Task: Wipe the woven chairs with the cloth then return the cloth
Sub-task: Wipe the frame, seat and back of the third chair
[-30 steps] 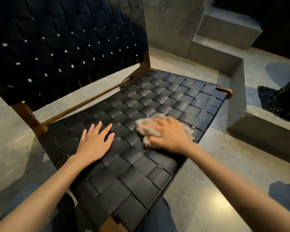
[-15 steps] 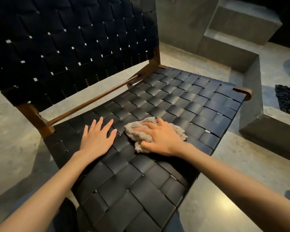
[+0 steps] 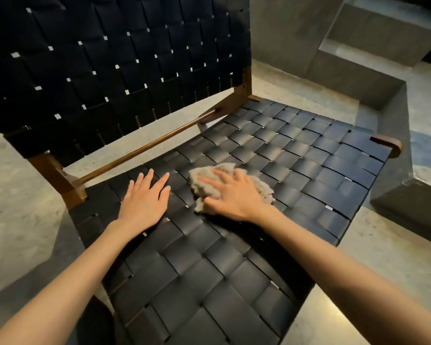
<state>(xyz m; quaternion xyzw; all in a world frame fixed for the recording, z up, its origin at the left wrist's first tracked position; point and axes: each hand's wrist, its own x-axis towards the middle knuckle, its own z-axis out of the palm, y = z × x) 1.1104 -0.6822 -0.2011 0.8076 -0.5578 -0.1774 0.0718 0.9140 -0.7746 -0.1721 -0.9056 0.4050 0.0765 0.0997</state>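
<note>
Cloth (image 3: 237, 184), beige and crumpled, lying on the black woven seat (image 3: 296, 170) of the chair, a little left of the seat's middle. Pressed flat under the right hand (image 3: 230, 192), fingers nearly straight and slightly spread over the top, thumb along the near edge; no pinch or curl round the fabric. Bunched folds showing past the fingertips on the far side and by the wrist on the right. Left hand (image 3: 144, 199) laid palm down on the bare weave just left of the cloth, fingers straight and close together, holding nothing, not touching the cloth. Woven backrest (image 3: 110, 70) upright on the far left, joined by a brown wooden frame (image 3: 144, 149). Grey concrete floor (image 3: 15, 185) all round, concrete steps (image 3: 358, 78) at the far right.
</note>
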